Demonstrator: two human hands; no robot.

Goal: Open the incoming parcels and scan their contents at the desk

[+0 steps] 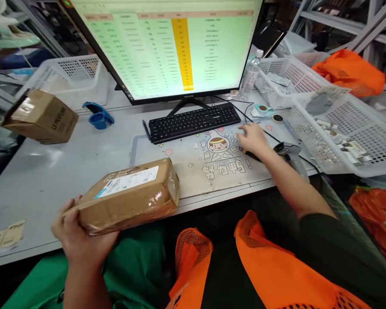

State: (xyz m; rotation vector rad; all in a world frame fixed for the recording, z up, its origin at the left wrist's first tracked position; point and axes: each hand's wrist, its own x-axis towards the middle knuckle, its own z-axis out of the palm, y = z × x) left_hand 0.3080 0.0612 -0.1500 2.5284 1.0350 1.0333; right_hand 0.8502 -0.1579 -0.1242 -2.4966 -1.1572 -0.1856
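Observation:
A taped brown cardboard box (131,197) with a white label and handwriting on top is tilted over the front edge of the desk. My left hand (83,234) grips it at its left end, with fingers and thumb around the corner. Over the printed desk mat (193,182) is my right hand (253,138), near the keyboard's right end, its fingers bent and slightly blurred. Partly hidden under that wrist lies a dark thing with a yellow part (249,154); its kind does not show. A barcode scanner (287,150) sits just right of the forearm.
A monitor (173,51) stands behind a black keyboard (194,122). Left are an open carton (46,118) and a blue tape dispenser (99,118). White baskets (350,128) line the right side, near a bottle (252,73) and tape rolls. A cable crosses the mat's right side.

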